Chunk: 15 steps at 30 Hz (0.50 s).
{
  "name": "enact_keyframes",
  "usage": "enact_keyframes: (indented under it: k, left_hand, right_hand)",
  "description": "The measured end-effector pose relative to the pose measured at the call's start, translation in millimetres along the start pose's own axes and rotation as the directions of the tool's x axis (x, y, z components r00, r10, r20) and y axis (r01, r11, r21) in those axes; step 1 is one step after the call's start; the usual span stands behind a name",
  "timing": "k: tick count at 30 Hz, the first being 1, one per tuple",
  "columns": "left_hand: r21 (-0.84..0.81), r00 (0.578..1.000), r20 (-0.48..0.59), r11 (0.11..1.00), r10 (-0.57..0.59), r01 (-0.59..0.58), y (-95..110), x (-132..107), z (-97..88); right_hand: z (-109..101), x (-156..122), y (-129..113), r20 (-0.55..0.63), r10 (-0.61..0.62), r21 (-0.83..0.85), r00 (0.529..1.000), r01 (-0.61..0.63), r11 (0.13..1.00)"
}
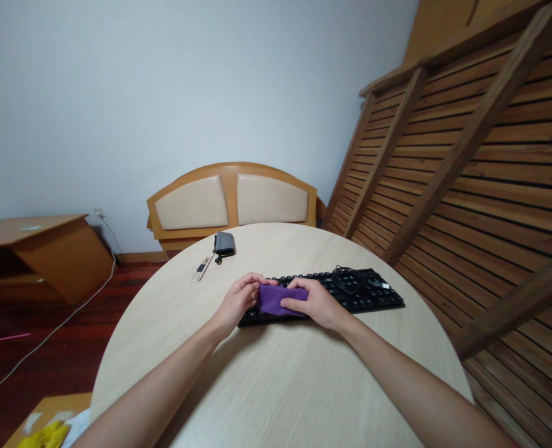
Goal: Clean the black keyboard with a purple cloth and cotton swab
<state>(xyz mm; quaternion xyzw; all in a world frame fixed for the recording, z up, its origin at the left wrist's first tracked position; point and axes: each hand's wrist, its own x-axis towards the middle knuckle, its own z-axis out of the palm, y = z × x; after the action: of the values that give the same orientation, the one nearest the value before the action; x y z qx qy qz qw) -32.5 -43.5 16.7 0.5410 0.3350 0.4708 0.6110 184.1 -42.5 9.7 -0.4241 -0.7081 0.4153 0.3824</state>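
Note:
A folded purple cloth (276, 298) is held between both my hands, just above the left end of a black keyboard (350, 294). My left hand (239, 300) pinches the cloth's left edge with curled fingers. My right hand (313, 303) grips its right side, thumb laid across the cloth. The keyboard lies across the middle of a round pale wooden table (280, 386). Its coiled black cable (348, 278) rests on the keys toward the right end.
A small grey pouch (224, 244) and a clear ruler-like strip (203, 267) lie at the table's far left. Beyond stand a wooden headboard (233, 200), a slatted bed frame (467, 162) leaning at right, and a low cabinet (42, 252) at left. Something yellow (45, 434) lies bottom left.

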Motion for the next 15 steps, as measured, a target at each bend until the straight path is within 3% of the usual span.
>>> enact_keyframes:
  k: [6,9,13,15]
  left_hand:
    - [0.19,1.0,0.026,0.982,0.018,-0.022,-12.1,4.9,3.0]
    - [0.261,1.0,0.014,0.965,-0.019,0.015,-15.4,7.3,0.0]
    - [0.238,0.998,-0.005,0.969,-0.07,0.069,-18.1,10.4,-9.3]
    - [0.315,0.999,-0.03,0.948,-0.043,0.051,-22.0,11.8,-15.0]
  right_hand:
    - [-1.6,-1.4,-3.4,-0.009,-0.073,-0.093,0.997,0.072,0.993]
    - [-2.6,-1.2,-2.9,0.002,-0.059,-0.02,0.998,0.059,0.998]
    - [-2.5,1.9,3.5,0.011,-0.005,0.138,1.0,0.004,0.99]
    - [-4.6,3.4,7.1,0.015,0.004,0.101,1.0,-0.005,0.995]
